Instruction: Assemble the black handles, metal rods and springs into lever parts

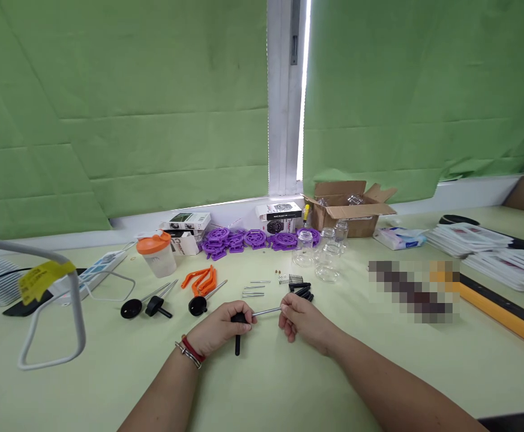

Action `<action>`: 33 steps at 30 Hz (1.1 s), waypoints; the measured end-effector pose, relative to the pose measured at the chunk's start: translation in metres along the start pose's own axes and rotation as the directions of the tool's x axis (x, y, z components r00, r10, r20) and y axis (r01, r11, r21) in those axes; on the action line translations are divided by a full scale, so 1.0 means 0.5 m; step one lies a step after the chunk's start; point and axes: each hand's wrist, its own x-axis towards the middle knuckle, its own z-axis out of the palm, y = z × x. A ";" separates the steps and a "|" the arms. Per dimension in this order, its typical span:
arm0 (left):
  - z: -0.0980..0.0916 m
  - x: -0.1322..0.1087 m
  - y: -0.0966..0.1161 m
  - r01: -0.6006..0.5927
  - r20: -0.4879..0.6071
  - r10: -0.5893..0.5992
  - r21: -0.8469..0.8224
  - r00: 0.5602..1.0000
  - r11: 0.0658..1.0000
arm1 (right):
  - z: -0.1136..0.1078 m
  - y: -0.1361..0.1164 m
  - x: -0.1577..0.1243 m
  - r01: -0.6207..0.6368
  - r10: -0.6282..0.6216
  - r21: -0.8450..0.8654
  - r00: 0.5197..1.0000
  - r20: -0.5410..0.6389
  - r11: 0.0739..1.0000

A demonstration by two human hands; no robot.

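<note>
A round black plastic knob (240, 318) with a slim peg (237, 345) is pinched over the pale green tabletop (262, 384) by the left hand (221, 329); its straight, silvery metal rod (267, 312) is pinched at the far end by the right hand (305, 321).

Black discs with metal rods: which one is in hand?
The rightmost disc, in the left hand; the other three lie on the table.

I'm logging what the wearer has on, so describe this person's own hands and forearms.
The left hand and right hand are ungloved, and no sleeves show on the forearms. Around the left wrist sit a red bracelet and a silver-coloured bracelet; the right wrist is bare.
</note>
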 end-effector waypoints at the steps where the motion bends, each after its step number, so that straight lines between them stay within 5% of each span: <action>1: 0.000 0.000 0.001 0.000 -0.002 0.000 -0.004 1.000 1.000 | 0.000 -0.001 -0.001 0.000 0.000 0.001 1.000 -0.001 1.000; 11: -0.003 -0.001 -0.001 -0.008 -0.025 0.009 0.026 1.000 1.000 | -0.003 0.006 -0.001 0.023 -0.023 0.004 1.000 0.006 1.000; 16: -0.023 -0.013 0.006 -0.084 -0.190 0.084 0.012 0.978 0.996 | 0.000 -0.002 -0.004 0.012 -0.012 0.003 1.000 0.001 1.000; 19: -0.049 -0.027 0.013 -0.157 -0.406 0.111 -0.080 0.907 0.984 | 0.000 -0.007 -0.007 0.008 -0.009 0.006 1.000 0.021 1.000; 22: -0.080 -0.044 0.018 -0.260 -0.617 0.113 -0.154 0.779 0.953 | -0.002 -0.005 -0.007 0.009 -0.010 0.013 1.000 0.030 1.000; 26: -0.109 -0.060 0.014 -0.328 -0.687 0.126 -0.171 0.716 0.929 | -0.003 -0.002 -0.005 0.006 -0.006 0.004 1.000 0.023 1.000; 33: -0.113 -0.058 0.002 -0.007 -0.657 0.241 0.338 0.715 0.941 | -0.004 0.005 0.001 0.009 -0.009 0.004 0.999 0.031 1.000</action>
